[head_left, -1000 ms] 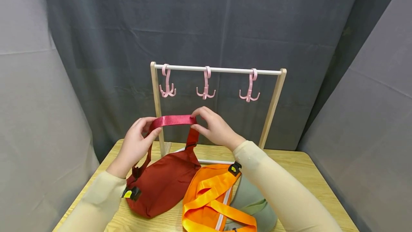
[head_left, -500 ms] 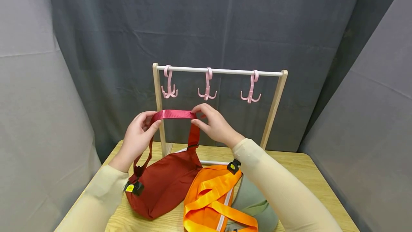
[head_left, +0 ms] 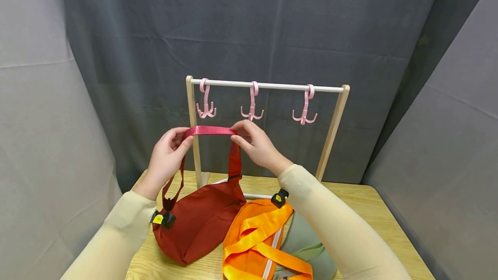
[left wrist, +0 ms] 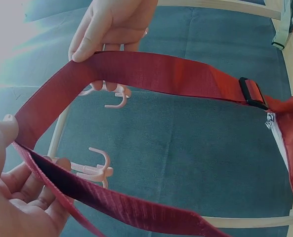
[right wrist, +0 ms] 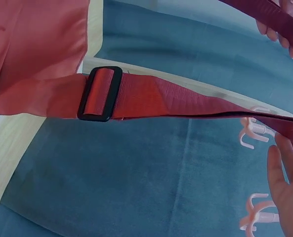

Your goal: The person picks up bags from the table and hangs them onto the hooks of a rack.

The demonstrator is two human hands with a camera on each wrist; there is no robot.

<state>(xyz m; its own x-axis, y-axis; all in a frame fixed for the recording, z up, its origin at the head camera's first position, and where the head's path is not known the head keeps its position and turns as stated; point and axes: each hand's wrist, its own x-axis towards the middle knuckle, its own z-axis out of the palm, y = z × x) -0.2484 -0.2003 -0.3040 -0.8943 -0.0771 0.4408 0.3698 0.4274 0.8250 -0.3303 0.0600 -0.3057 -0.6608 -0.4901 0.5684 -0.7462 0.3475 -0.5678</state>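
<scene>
A dark red bag [head_left: 206, 217] lies on the table, and its strap [head_left: 213, 130] is raised in a loop above it. My left hand [head_left: 167, 152] pinches the strap's left bend between thumb and fingers. At the right bend, my right hand [head_left: 258, 146] pinches the same strap. The stretch between both hands runs nearly level. In the left wrist view the strap [left wrist: 151, 74] spreads into a wide loop. A black slide buckle [right wrist: 100, 94] sits on the strap near the bag in the right wrist view.
Behind the hands stands a rack with a white bar [head_left: 280, 86]. Pink hooks hang from it: a left one [head_left: 206, 105], a middle one [head_left: 252, 105] and a right one [head_left: 305, 109]. An orange bag [head_left: 249, 245] and a grey-green bag [head_left: 311, 245] lie on the wooden table [head_left: 365, 215].
Both hands have risen with the strap, bringing its top closer to the hooks. The red bag still lies on the table, and its strap is drawn straighter on the right side.
</scene>
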